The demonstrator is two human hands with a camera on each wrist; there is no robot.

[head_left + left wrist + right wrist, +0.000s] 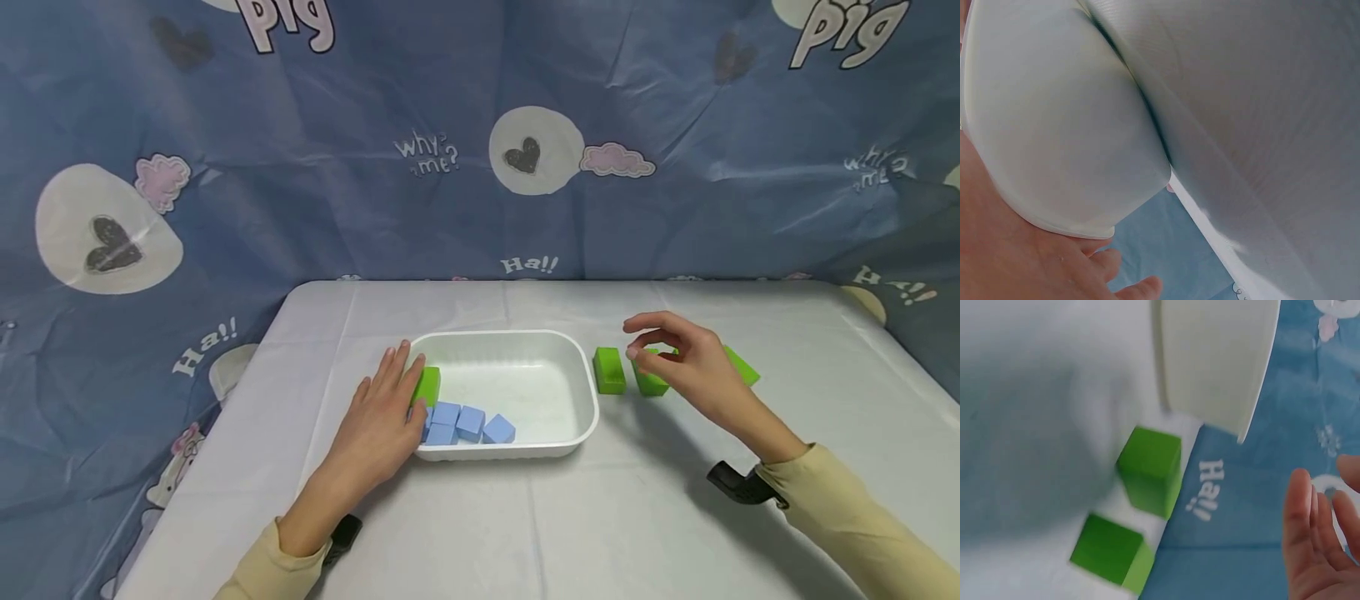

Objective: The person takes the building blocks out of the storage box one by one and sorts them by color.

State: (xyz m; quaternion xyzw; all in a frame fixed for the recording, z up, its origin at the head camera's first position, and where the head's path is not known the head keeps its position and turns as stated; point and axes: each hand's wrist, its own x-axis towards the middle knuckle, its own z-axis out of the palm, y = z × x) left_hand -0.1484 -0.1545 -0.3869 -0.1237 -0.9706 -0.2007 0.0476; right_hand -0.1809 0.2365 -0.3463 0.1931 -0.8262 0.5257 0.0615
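A white plastic tray (525,392) sits mid-table. Inside it, several light blue cubes (471,423) bunch at the near left, with a green block (427,386) just behind them. My left hand (378,425) lies along the tray's left end, fingers extended and thumb over the rim; the left wrist view shows the hand (1029,256) against the tray wall (1072,125). To the tray's right stand green blocks (609,371). My right hand (693,367) hovers above them, thumb and fingers bent and apart, nothing between them. It partly hides a green block (649,384).
Another green block (741,367) lies past my right hand. White cloth covers the table (480,525). A blue printed curtain (420,208) hangs along the back edge and both sides.
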